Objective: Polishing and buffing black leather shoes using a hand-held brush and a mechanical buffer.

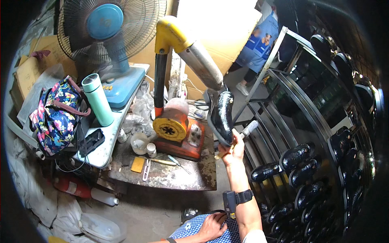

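A glossy black shoe (225,111) is held up by my right hand (234,150), whose fingers are closed around its lower end. Its upper end sits just below the mouth of a metal tube (202,67) on a yellow elbow; I cannot tell if they touch. A small tan piece shows beside my fingers, its kind unclear. My left hand (212,227) lies on blue checked cloth (188,227) over my lap, fingers loosely bent, with nothing visible in them.
A worn table (194,178) bears the tube's orange base, a cup (140,142), a yellow block (137,165) and thin tools. Left are a fan (105,22), a green flask (98,101) and a floral bag (60,113). Right, a metal rack (300,101) carries several black shoes; a person stands behind.
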`<control>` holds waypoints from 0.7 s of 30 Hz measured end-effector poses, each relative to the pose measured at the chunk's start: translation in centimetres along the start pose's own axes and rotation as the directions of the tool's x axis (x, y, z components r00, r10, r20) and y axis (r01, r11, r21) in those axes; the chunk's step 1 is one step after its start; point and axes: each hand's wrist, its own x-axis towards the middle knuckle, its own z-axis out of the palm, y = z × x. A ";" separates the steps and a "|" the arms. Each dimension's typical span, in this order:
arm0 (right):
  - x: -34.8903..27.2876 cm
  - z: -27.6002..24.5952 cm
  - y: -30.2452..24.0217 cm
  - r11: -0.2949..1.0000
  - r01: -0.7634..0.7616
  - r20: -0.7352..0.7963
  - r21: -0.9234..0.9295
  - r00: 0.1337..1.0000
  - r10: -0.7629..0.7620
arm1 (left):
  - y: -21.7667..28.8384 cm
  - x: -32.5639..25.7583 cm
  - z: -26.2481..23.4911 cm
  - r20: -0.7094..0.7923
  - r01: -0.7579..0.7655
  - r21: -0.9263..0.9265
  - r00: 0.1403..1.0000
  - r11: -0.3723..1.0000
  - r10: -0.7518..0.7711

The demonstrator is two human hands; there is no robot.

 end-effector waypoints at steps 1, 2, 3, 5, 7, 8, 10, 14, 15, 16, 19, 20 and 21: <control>-0.5 0.8 0.3 0.997 0.022 -0.178 -0.070 0.984 -0.034 | 0.0 0.5 -0.7 -0.005 -0.022 -0.003 1.000 1.000 0.022; -0.5 -0.2 0.6 0.961 0.137 -0.079 -0.240 0.984 -0.160 | 0.0 0.7 -1.2 -0.011 -0.043 -0.006 0.999 0.999 0.043; -0.6 -1.6 0.9 0.880 0.265 0.041 -0.393 0.962 -0.272 | 0.1 0.7 -1.1 -0.008 -0.051 -0.009 0.999 0.999 0.051; -0.1 -3.1 1.5 0.668 0.525 0.201 -0.527 0.841 -0.502 | 0.1 0.8 -0.7 0.058 -0.081 0.062 0.995 0.995 0.078; -0.2 -3.1 1.8 0.436 0.653 0.304 -0.620 0.711 -0.634 | -0.1 0.8 -0.9 0.087 -0.082 0.070 0.993 0.994 0.076; -0.5 -3.2 1.5 0.430 0.622 0.327 -0.655 0.746 -0.581 | -0.4 0.7 -0.7 0.075 -0.085 0.056 0.994 0.995 0.080; -0.3 -3.4 1.1 0.338 0.648 0.355 -0.683 0.698 -0.622 | -0.1 0.9 -0.8 0.065 -0.094 0.035 0.994 0.995 0.091; -0.1 -2.7 0.3 0.140 0.684 0.437 -0.716 0.595 -0.674 | 0.5 1.0 -1.0 0.068 -0.052 0.048 0.996 0.997 0.048; -0.2 -2.3 0.3 0.140 0.698 0.448 -0.702 0.586 -0.675 | 0.4 0.9 -1.0 0.074 -0.038 0.049 0.997 0.998 0.035; -0.2 -1.9 0.4 0.142 0.701 0.451 -0.699 0.586 -0.673 | 0.2 0.6 -0.5 0.070 -0.036 0.051 0.997 0.998 0.033; 0.0 -0.9 0.3 0.163 0.645 0.418 -0.746 0.645 -0.640 | -0.3 -0.4 1.0 0.010 0.024 0.004 1.000 1.000 -0.025; 0.5 -0.9 0.4 0.148 0.659 0.429 -0.737 0.626 -0.652 | -0.5 -0.6 1.2 0.013 0.009 0.008 1.000 1.000 -0.009; 0.8 -0.7 0.4 0.133 0.673 0.440 -0.728 0.607 -0.662 | -0.5 -0.5 1.1 0.015 -0.006 0.012 1.000 1.000 0.006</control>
